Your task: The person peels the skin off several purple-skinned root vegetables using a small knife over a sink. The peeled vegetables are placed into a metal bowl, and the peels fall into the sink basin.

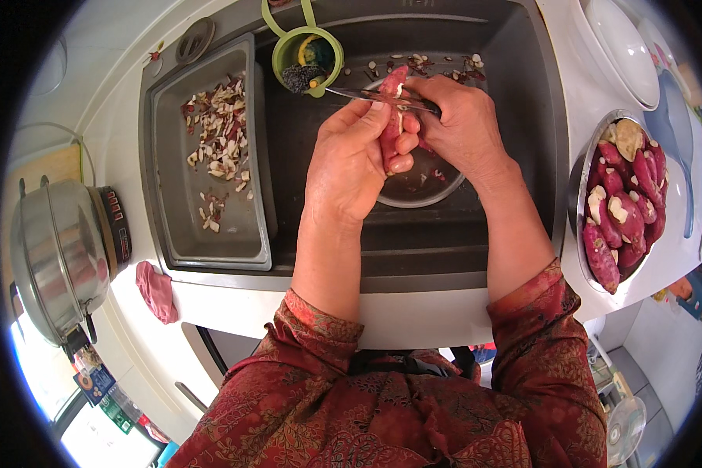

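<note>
My left hand [351,152] grips a red-skinned sweet potato [391,143] that tilts upward over the sink. Pale flesh shows where bits of its skin are cut away. In my right hand [465,120] is a knife [357,93], its blade lying across the sweet potato and pointing left. My left thumb rests against the blade. Beneath both hands a round metal basin [424,202] stands in the dark sink [322,175], mostly hidden by them. Small peel scraps [418,61] lie on the sink floor behind it.
On the right counter, a metal bowl [582,245] is heaped with sweet potatoes [620,216]. Peel trimmings [228,134] lie in a grey tray [167,199] at left. A green caddy [278,58] holds scrubbers. A pink cloth [157,292], steel pot [64,257] and white bowls [626,52] surround the sink.
</note>
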Action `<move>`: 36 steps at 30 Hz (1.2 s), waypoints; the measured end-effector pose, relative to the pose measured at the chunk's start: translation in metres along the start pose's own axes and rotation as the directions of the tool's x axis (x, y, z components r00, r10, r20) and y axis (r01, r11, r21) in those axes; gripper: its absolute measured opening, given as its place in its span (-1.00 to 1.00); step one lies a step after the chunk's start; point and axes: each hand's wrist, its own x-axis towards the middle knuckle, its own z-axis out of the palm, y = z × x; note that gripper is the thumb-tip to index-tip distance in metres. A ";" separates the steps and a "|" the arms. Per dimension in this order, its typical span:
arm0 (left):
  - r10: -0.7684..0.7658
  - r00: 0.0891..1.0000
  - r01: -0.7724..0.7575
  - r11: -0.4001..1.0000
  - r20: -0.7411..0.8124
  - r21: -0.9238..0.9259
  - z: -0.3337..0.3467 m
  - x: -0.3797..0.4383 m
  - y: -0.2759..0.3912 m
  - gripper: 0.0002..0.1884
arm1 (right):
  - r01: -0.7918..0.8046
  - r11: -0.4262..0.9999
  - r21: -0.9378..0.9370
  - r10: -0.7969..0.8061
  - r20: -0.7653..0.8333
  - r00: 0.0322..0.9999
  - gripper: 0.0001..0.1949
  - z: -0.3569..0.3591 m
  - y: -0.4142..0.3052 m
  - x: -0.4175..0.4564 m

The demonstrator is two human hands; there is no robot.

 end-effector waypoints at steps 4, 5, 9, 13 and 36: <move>-0.028 0.999 0.030 0.998 0.035 -0.058 -0.002 0.001 -0.001 -0.83 | 0.029 0.977 -0.209 -0.045 -0.072 0.996 -0.73 0.000 -0.005 -0.001; -0.024 0.999 0.027 0.997 0.036 -0.067 -0.002 0.000 -0.001 -0.84 | 0.029 0.968 -0.251 -0.052 -0.083 0.995 -0.73 -0.001 -0.007 -0.001; -0.002 1.000 0.002 1.000 0.003 -0.010 0.005 0.000 -0.005 -0.87 | 0.068 0.949 -0.308 -0.105 -0.106 0.989 -0.72 0.001 -0.004 -0.003; -0.072 0.995 0.079 0.991 0.076 -0.103 -0.001 0.002 -0.005 -0.86 | 0.000 0.945 -0.327 -0.022 -0.062 0.998 -0.71 0.003 -0.003 -0.004; 0.183 0.976 -0.080 0.812 -0.121 0.578 0.017 -0.004 -0.010 -0.81 | -0.450 0.809 -0.378 0.553 0.233 0.800 -0.78 -0.020 0.025 0.007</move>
